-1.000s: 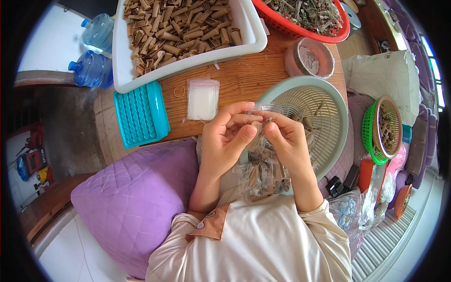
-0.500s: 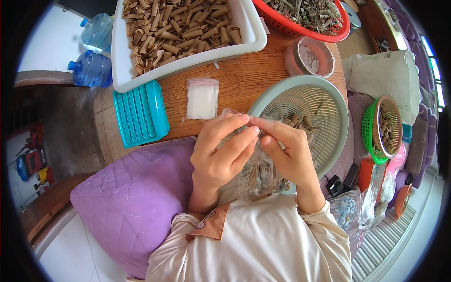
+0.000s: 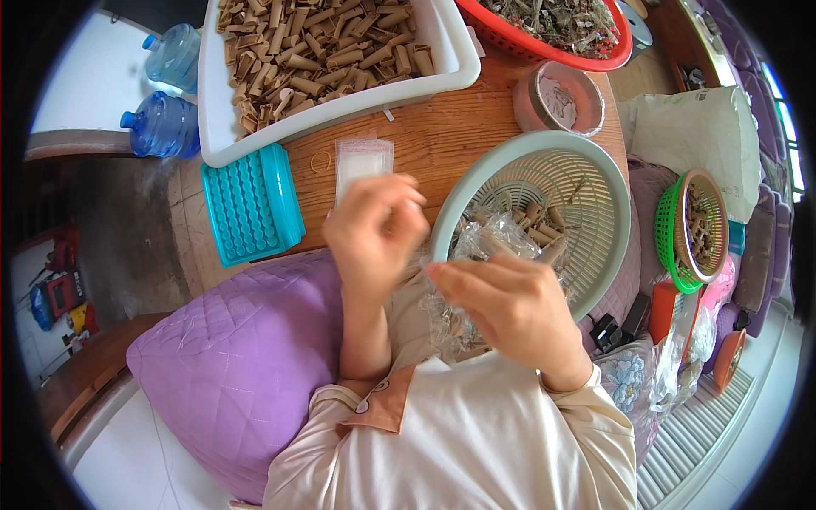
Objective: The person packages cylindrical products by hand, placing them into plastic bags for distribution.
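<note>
My left hand [image 3: 379,228] is raised in front of a stack of clear plastic bags [image 3: 367,158], with its fingers curled and smeared by motion. Lower and to the right, my right hand [image 3: 514,310] has its fingers pressed together above the near rim of a grey-green colander [image 3: 608,255]. What either hand holds, if anything, cannot be made out. Crumpled clear plastic [image 3: 493,238] lies in the colander with short brown tube-like pieces [image 3: 544,228]. More clear plastic with brownish bits [image 3: 455,327] shows below my right hand, partly hidden by it.
A white tub [image 3: 365,104] of brown curled pieces stands at the back left. Beside it lies a teal ridged tray [image 3: 246,208]. A red basket [image 3: 544,53] of dry scraps and a pink container [image 3: 525,102] are at the back right. A purple cushion [image 3: 246,365] sits left.
My hands, fingertips together before, have parted. The left has moved up and left, over the bag stack; the right has come lower, uncovering crumpled plastic in the colander.
</note>
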Tool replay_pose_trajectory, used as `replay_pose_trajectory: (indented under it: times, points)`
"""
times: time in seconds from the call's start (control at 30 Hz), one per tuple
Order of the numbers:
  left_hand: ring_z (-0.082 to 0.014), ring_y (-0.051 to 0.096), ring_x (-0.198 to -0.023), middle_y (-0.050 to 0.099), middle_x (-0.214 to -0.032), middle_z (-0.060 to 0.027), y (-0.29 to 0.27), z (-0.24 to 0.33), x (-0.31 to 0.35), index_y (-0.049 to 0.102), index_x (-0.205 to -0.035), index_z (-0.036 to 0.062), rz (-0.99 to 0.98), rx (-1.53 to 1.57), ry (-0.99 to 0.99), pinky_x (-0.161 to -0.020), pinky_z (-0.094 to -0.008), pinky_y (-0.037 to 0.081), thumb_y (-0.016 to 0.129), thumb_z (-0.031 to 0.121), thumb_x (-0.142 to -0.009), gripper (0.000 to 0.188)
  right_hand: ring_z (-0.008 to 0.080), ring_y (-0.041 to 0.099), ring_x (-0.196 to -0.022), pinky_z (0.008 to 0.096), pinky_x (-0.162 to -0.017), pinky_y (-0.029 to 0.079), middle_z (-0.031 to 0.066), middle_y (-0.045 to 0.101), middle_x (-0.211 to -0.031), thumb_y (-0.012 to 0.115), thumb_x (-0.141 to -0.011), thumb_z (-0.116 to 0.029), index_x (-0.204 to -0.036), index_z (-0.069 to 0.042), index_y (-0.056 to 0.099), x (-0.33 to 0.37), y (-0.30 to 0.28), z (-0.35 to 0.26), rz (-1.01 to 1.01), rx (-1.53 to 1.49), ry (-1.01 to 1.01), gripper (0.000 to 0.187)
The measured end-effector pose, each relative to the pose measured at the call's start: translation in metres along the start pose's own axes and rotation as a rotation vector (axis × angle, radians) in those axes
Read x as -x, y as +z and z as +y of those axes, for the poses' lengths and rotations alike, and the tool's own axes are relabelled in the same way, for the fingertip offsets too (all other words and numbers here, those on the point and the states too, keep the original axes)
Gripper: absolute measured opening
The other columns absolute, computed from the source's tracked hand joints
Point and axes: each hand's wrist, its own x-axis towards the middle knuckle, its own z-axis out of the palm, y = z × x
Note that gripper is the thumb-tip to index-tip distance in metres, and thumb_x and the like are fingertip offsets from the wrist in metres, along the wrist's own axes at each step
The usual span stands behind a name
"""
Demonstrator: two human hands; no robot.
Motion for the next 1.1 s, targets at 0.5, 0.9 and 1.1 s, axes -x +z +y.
replay_pose_trajectory:
  times: [0.5, 0.9, 1.1]
  points:
    - [-0.0212, 0.058, -0.073, 0.061, -0.085, -0.0036, -0.003, 0.029, 0.005, 0.066, -0.079, 0.0053, -0.112, -0.033, 0.459, -0.063, -0.0289, 0.051, 0.068, 0.002, -0.064, 0.015, 0.0221, 0.055, -0.060, 0.0320, -0.053, 0.047, 0.0088, 0.061, -0.086, 0.059, -0.068, 0.001, -0.098, 0.000, 0.057, -0.003, 0.009, 0.005, 0.214, -0.143, 0.057, 0.030]
    - [-0.0207, 0.058, -0.069, 0.061, -0.077, -0.0052, -0.016, -0.021, -0.015, 0.060, -0.074, 0.0036, 0.313, -0.008, 0.037, -0.060, -0.0289, 0.047, 0.060, 0.002, -0.068, 0.006, 0.0201, 0.054, -0.057, 0.0293, -0.052, 0.045, 0.0076, 0.062, -0.077, 0.060, -0.065, 0.004, -0.098, -0.001, 0.060, 0.003, 0.002, -0.006, 0.223, -0.195, 0.031, 0.033]
    - [-0.0202, 0.058, -0.068, 0.061, -0.082, -0.0040, -0.018, 0.024, 0.000, 0.066, -0.079, 0.0066, -0.035, -0.002, 0.445, -0.060, -0.0284, 0.049, 0.069, 0.009, -0.067, 0.013, 0.0223, 0.056, -0.059, 0.0314, -0.054, 0.046, 0.0083, 0.060, -0.071, 0.059, -0.069, 0.004, -0.102, -0.002, 0.059, 0.005, 0.003, -0.002, 0.231, -0.331, 0.206, 0.033]
